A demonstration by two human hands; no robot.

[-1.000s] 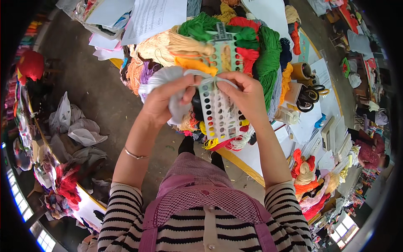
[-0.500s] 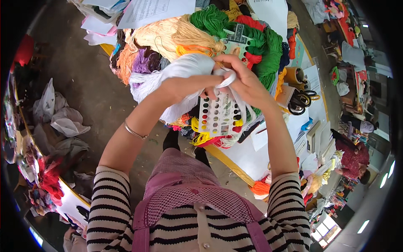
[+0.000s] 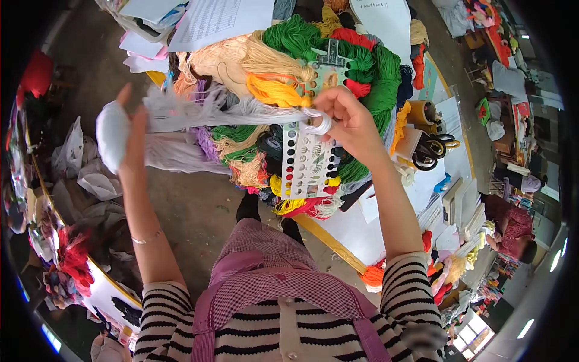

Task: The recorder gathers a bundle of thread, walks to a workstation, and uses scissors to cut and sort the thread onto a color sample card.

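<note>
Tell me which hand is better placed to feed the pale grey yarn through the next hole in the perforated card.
Right, probably. The right hand pinches the pale grey yarn at the white perforated plastic card, beside its holes. The left hand is stretched far to the left, gripping the bundle's other end, apart from the card.

The desk is white-topped with a yellow edge and runs from the upper left toward the lower right. A heap of yarn skeins in green, red, orange, cream and purple covers much of it. Printed paper sheets lie at its far end. To the right of the heap sit black-handled scissors, a brown tape roll and stacked papers. Orange yarn hangs at the near edge.
</note>
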